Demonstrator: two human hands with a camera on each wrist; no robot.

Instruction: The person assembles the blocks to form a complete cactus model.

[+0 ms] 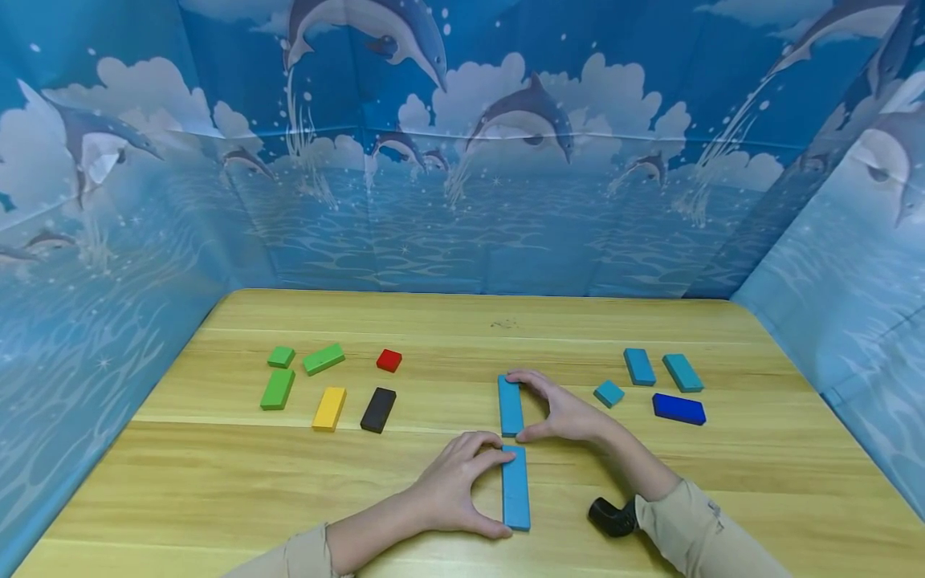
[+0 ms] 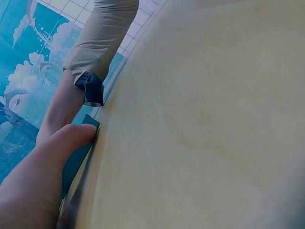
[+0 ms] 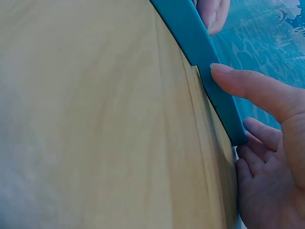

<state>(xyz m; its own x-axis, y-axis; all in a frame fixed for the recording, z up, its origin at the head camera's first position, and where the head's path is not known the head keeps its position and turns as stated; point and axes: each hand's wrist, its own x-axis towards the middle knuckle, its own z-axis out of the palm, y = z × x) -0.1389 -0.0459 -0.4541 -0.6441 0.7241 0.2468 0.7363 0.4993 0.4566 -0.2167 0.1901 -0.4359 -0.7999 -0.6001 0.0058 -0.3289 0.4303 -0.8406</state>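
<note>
Tan sleeves (image 1: 715, 530) | left hand (image 1: 455, 486), right hand (image 1: 567, 413): fingers grip 2 blue blocks (image 1: 516, 490) | long axes pointing forward

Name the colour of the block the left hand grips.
The block in the left hand is light blue, clearest in the head view.

Free lane on table (image 1: 446, 393) btwn blk block (image 1: 378, 410) and farther lt-blue block (image 1: 510, 407). R hand (image 1: 567, 411) bars that block's R side; L hand (image 1: 457, 487) bars L side of closer lt-blue block (image 1: 516, 491). Blk wrist device (image 1: 611, 518) juts over table by R cuff (image 1: 666, 506).
</note>
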